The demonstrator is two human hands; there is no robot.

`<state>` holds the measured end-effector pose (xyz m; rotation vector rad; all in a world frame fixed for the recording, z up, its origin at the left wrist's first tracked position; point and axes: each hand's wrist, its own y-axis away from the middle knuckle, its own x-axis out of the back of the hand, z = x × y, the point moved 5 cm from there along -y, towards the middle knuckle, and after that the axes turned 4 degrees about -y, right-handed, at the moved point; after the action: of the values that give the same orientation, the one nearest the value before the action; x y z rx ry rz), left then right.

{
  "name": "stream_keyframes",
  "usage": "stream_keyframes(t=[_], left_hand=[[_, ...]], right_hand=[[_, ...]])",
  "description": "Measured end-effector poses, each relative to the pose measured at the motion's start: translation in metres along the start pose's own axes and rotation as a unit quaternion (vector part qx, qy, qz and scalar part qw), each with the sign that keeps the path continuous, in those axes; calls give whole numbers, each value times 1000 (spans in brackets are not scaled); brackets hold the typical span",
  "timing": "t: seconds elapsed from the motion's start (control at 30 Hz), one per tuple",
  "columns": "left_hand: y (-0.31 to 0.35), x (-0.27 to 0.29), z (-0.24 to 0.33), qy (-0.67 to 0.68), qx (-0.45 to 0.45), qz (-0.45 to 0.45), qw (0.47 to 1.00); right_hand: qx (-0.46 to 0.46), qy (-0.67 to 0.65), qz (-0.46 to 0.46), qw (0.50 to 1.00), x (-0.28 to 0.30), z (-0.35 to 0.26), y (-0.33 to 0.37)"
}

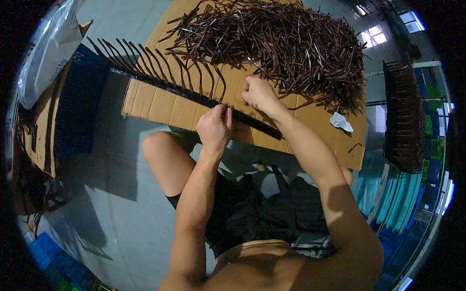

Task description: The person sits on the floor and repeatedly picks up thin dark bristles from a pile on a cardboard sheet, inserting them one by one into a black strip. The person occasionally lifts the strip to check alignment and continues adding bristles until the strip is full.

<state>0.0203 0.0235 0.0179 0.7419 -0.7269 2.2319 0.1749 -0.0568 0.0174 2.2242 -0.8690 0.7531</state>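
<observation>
A long black strip (257,124) lies across a flat cardboard sheet (160,104), with a row of curved brown wicker strands (141,60) standing out of its left part. My left hand (213,127) grips the strip near its middle. My right hand (259,94) is closed just beyond it, pinching a brown strand at the edge of a big loose pile of brown wicker strands (286,43) on the cardboard. I sit on the floor, and my bare knee (160,150) is under the cardboard's near edge.
A crumpled white scrap (341,121) lies on the cardboard's right side. A dark woven wicker panel (403,116) stands at the right. Dark blue crates (80,106) and cardboard boxes sit at the left, with a white plastic bag (48,48) above them.
</observation>
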Motion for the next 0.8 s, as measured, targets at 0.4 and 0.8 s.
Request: stream_keyframes(t=[0.4, 0.8], left_hand=[[-3, -3, 2, 18, -15, 14, 1000], [-1, -7, 1, 11, -5, 3, 1000]], right_hand=[[89, -362, 9, 928, -5, -17, 49], [122, -349, 123, 921, -20, -8, 54]])
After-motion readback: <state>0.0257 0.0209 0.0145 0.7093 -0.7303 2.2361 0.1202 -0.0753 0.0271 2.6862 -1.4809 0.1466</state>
